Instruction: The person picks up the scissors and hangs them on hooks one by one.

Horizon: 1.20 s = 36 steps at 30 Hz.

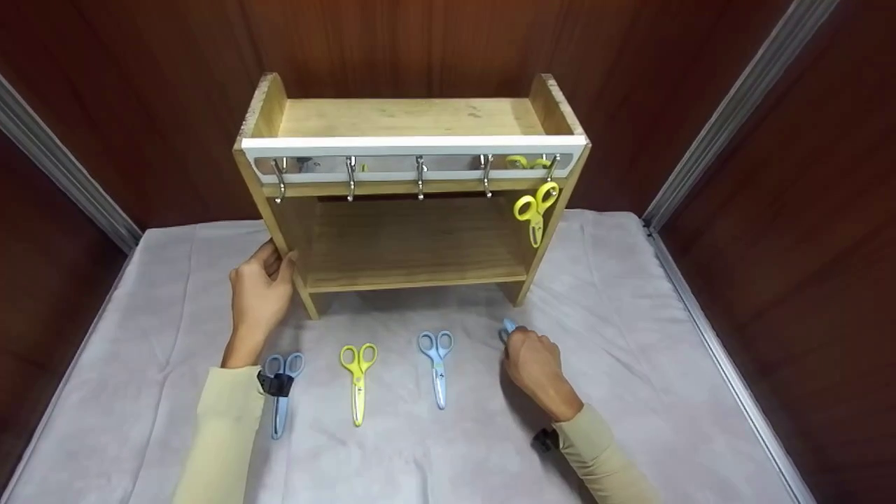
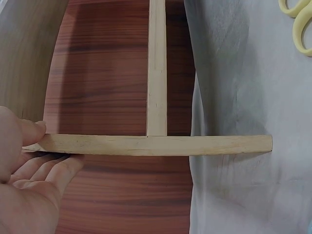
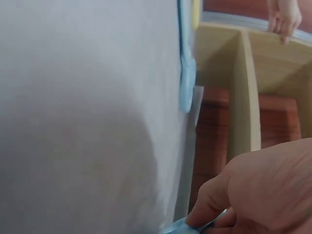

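Observation:
At the left side panel of a small wooden shelf [image 1: 416,241], my left hand [image 1: 260,297] grips the panel's edge, thumb on one face and fingers on the other in the left wrist view. My right hand [image 1: 535,367] pinches a pair of light-blue scissors [image 3: 181,227] low over the cloth, in front of the shelf's right leg; most of the scissors is hidden by the hand. Yellow scissors [image 1: 536,217] hang by a handle loop from the rightmost hook. On the cloth lie blue scissors [image 1: 279,416], yellow scissors [image 1: 359,395] and more blue scissors [image 1: 439,374], handles toward the shelf.
A white rail [image 1: 420,142] with several metal hooks [image 1: 351,179] runs across the shelf's upper front. Grey cloth [image 1: 665,392] covers the table. Dark wood-grain panels [image 1: 434,49] with metal edge strips [image 1: 728,98] enclose the back and sides.

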Motion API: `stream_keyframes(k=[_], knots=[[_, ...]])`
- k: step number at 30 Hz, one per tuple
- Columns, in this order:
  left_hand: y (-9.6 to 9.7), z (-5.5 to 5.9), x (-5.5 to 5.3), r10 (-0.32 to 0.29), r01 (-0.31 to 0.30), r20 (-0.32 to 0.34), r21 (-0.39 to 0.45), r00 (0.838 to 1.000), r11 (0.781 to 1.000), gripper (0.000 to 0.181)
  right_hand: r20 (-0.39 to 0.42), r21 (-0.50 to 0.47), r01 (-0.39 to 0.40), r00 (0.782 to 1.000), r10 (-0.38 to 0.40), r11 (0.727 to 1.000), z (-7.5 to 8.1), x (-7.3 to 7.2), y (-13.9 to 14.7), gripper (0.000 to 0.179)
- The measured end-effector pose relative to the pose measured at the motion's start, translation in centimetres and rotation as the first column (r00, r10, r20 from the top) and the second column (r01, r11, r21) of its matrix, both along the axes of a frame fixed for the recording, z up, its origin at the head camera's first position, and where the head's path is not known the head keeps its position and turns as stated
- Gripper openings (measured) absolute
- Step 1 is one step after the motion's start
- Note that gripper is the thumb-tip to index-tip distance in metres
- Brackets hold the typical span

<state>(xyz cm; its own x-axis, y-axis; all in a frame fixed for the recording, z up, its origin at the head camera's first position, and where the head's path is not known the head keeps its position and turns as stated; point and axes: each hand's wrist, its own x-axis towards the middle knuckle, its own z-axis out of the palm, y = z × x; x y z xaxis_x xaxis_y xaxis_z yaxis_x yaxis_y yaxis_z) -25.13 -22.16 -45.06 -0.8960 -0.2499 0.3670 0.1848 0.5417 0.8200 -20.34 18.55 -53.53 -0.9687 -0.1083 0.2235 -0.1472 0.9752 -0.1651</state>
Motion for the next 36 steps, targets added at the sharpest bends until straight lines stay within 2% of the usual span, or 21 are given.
stream_keyframes(k=[6,8,10,13,15,18,20,22,24,25,28,32,36], knots=[[0.1,0.0,-0.2,-0.005,0.005,-0.006,0.002,1.000,1.000,0.038,0.064,-0.148,-0.025,0.997,0.035,0.989,1.5,-0.8,1.1,0.012],[0.1,0.0,-0.2,-0.003,0.004,-0.007,0.005,1.000,1.000,0.038,0.090,-0.251,-0.048,0.993,0.072,0.967,2.0,-1.1,1.5,0.015],[0.0,-0.1,-0.2,-0.001,0.002,-0.009,0.009,1.000,1.000,0.039,0.134,-0.383,-0.063,0.983,0.123,0.922,2.4,-1.5,1.9,0.015],[0.0,-0.2,-0.2,-0.002,0.002,-0.007,0.013,1.000,1.000,0.039,0.201,-0.571,-0.055,0.958,0.205,0.819,2.9,-2.1,2.4,0.011],[0.0,-0.2,-0.2,-0.001,0.001,-0.007,0.013,1.000,1.000,0.038,0.223,-0.670,-0.054,0.937,0.269,0.740,3.1,-2.5,2.6,0.016],[-0.1,-0.2,-0.2,0.001,0.000,-0.009,0.014,1.000,1.000,0.038,0.245,-0.803,-0.033,0.892,0.380,0.595,3.5,-2.9,2.8,0.025],[-0.1,-0.2,-0.2,0.002,-0.001,-0.010,0.017,1.000,1.000,0.038,0.256,-0.877,0.005,0.852,0.458,0.480,3.8,-3.0,2.9,0.029],[-0.2,-0.2,-0.2,0.004,-0.003,-0.009,0.019,1.000,1.000,0.038,0.258,-0.923,0.050,0.815,0.519,0.381,4.2,-3.1,2.9,0.031],[-0.2,-0.2,-0.1,0.006,-0.005,-0.008,0.019,1.000,1.000,0.038,0.249,-0.946,0.074,0.792,0.558,0.317,4.5,-3.1,2.9,0.033],[-0.2,-0.2,-0.1,0.006,-0.006,-0.007,0.020,1.000,1.000,0.038,0.239,-0.953,0.074,0.783,0.575,0.295,4.7,-3.2,2.9,0.034],[-0.1,-0.2,0.0,0.005,-0.005,-0.003,0.013,1.000,1.000,0.038,0.212,-0.964,0.063,0.772,0.599,0.260,5.3,-3.2,2.8,0.036],[-0.1,-0.2,0.1,0.002,-0.002,-0.002,0.010,1.000,1.000,0.039,0.183,-0.971,0.043,0.770,0.612,0.236,6.0,-3.3,2.6,0.037],[-0.1,-0.2,0.1,-0.006,0.006,-0.005,0.006,1.000,1.000,0.038,0.152,-0.977,0.026,0.778,0.610,0.210,6.7,-3.4,2.4,0.038]])
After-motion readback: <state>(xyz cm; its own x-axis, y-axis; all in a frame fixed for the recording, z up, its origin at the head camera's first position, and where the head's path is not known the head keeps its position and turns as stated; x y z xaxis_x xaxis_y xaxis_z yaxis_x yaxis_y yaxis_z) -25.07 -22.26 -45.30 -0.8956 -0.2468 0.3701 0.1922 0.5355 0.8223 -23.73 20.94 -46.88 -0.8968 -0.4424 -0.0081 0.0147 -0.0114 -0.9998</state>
